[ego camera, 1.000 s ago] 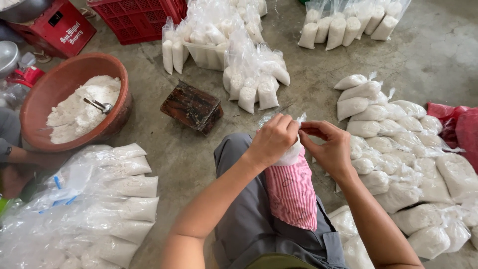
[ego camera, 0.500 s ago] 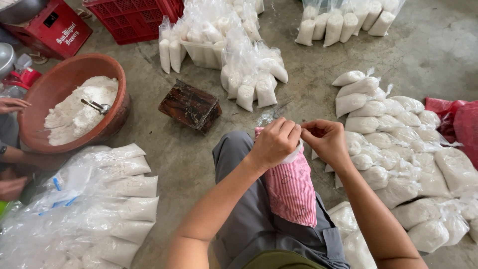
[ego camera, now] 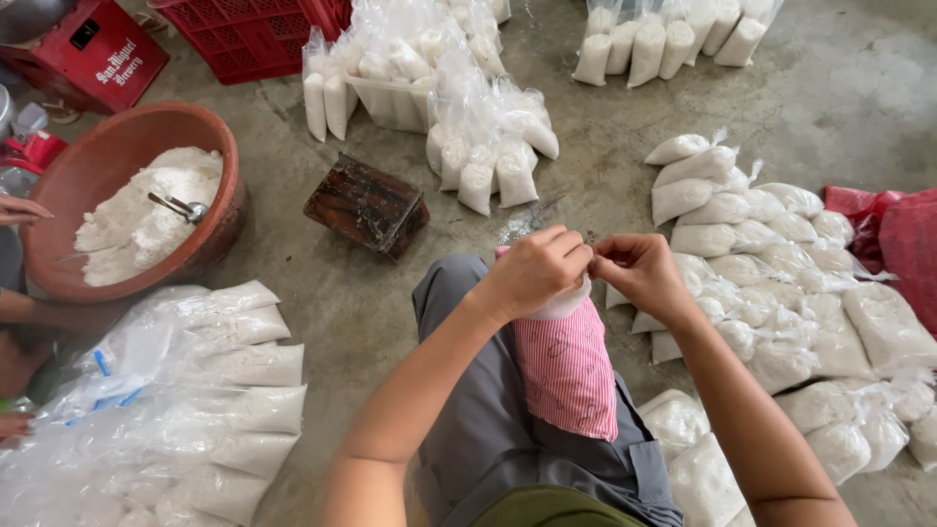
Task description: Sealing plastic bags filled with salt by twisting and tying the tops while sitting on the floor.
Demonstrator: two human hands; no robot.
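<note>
Both hands, left hand (ego camera: 532,273) and right hand (ego camera: 639,275), fingers pinched shut on neck of small clear plastic bag of white powder (ego camera: 569,301) over knee. Looks like knotting step; next needs tight pull.

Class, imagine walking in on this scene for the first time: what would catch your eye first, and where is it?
At centre, the left hand and right hand pinch the top of a small bag of white powder over a pink striped cloth on the knee. To the left sits a brown basin of white powder. Filled bags heap up on the right.
</note>
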